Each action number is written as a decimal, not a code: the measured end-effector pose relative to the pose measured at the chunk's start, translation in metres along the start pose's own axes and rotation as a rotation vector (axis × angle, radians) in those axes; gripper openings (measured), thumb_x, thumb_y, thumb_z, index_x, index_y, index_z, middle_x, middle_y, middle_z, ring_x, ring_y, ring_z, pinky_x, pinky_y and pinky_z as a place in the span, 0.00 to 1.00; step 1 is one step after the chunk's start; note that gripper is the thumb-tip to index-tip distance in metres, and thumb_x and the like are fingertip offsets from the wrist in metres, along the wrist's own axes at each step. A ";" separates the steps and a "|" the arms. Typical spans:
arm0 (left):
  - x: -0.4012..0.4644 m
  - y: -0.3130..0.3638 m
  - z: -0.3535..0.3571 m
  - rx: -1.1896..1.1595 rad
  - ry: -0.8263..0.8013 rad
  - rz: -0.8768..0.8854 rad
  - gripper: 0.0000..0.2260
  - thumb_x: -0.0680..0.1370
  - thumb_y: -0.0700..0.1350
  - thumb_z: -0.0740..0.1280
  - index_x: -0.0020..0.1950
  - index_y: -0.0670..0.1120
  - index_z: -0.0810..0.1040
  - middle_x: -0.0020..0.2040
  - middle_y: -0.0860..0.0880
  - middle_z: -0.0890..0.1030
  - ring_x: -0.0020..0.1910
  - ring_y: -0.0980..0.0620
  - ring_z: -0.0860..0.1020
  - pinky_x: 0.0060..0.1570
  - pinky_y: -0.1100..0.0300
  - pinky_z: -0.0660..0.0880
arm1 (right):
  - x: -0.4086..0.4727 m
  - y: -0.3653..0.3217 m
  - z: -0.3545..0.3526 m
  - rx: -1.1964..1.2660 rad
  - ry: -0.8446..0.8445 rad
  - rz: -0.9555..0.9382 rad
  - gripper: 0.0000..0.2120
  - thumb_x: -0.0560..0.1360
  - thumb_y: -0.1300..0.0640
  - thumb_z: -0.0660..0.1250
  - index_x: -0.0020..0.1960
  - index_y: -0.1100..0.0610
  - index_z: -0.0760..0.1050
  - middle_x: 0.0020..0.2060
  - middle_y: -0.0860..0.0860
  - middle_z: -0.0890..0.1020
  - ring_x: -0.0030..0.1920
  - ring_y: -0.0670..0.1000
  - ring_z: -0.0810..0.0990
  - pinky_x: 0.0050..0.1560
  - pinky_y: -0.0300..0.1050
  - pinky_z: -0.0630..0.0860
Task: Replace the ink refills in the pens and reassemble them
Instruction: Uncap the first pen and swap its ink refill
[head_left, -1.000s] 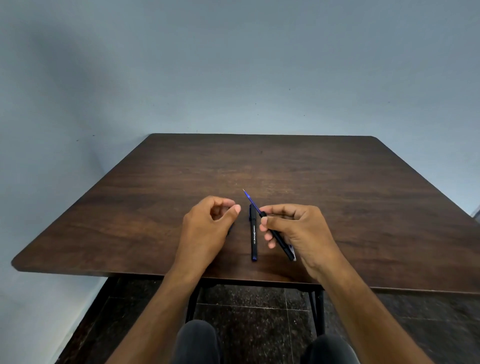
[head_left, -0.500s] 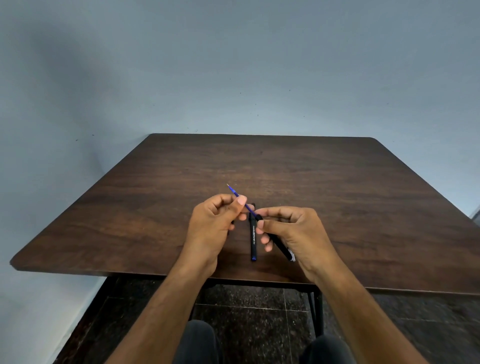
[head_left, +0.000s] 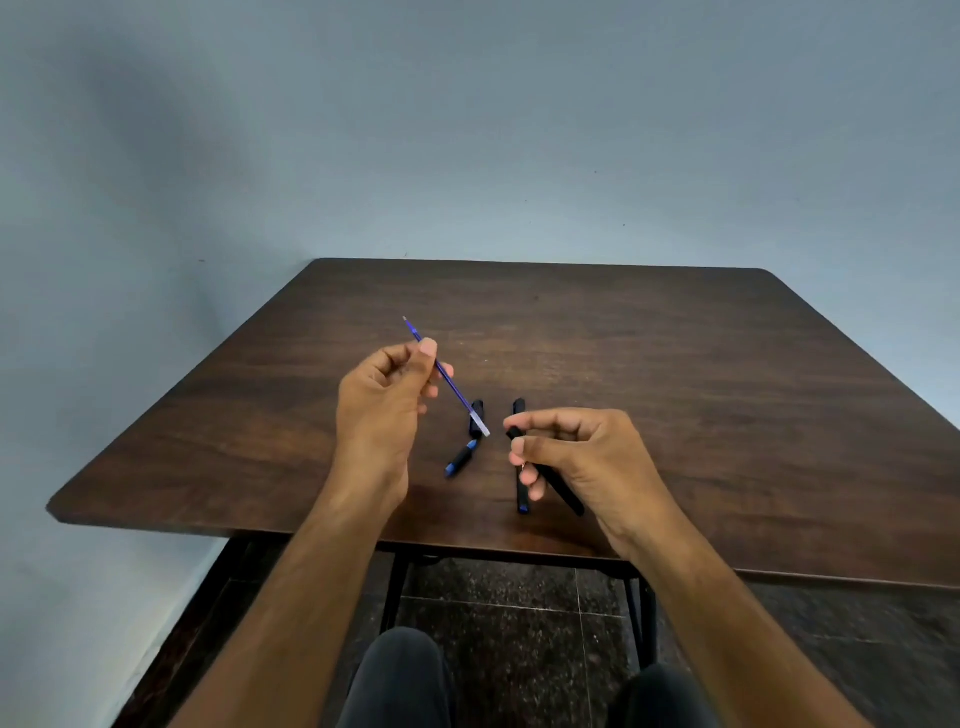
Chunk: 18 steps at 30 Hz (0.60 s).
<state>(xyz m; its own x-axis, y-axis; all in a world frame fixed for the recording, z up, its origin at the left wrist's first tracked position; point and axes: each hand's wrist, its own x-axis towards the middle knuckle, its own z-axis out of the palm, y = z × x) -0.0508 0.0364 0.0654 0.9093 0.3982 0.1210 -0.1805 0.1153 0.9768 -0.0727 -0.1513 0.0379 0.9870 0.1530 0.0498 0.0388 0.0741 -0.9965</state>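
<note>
Blue ink refill (head_left: 448, 376) is pinched in the left hand (head_left: 384, 410) above the tabletop (head_left: 675, 374); at its three o'clock, the right hand (head_left: 582, 457) grips a black pen barrel (head_left: 558, 488).

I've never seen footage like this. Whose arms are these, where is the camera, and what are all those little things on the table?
No machine here: a person wears a camera on the head, looking down at their own two hands over a brown table. The left hand pinches a thin blue ink refill. The right hand holds a black pen barrel. On the table lie another black pen, a short black piece and a small black and blue tip piece.
</note>
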 end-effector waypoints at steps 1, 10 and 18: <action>0.000 0.002 -0.002 0.015 -0.006 -0.005 0.11 0.80 0.46 0.70 0.54 0.38 0.82 0.38 0.49 0.85 0.31 0.59 0.73 0.36 0.63 0.70 | 0.000 -0.001 0.001 -0.007 -0.003 -0.002 0.08 0.74 0.69 0.73 0.50 0.60 0.87 0.34 0.58 0.85 0.31 0.52 0.81 0.31 0.44 0.79; 0.011 -0.001 -0.034 0.383 0.016 0.035 0.07 0.77 0.50 0.73 0.43 0.48 0.84 0.34 0.52 0.84 0.33 0.63 0.79 0.40 0.64 0.76 | 0.008 -0.005 0.019 -0.027 -0.035 0.051 0.07 0.74 0.66 0.74 0.50 0.58 0.86 0.37 0.59 0.88 0.33 0.52 0.83 0.33 0.45 0.80; 0.032 -0.010 -0.082 0.884 0.223 0.098 0.09 0.75 0.54 0.73 0.38 0.51 0.83 0.36 0.56 0.83 0.40 0.53 0.82 0.45 0.55 0.80 | 0.008 -0.003 0.036 -0.017 -0.053 0.067 0.07 0.75 0.67 0.74 0.51 0.60 0.85 0.37 0.59 0.87 0.33 0.52 0.83 0.33 0.44 0.81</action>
<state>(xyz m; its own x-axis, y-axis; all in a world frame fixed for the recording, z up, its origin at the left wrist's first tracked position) -0.0509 0.1226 0.0454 0.7949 0.5468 0.2630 0.1838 -0.6301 0.7545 -0.0704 -0.1145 0.0437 0.9778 0.2091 -0.0135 -0.0235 0.0458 -0.9987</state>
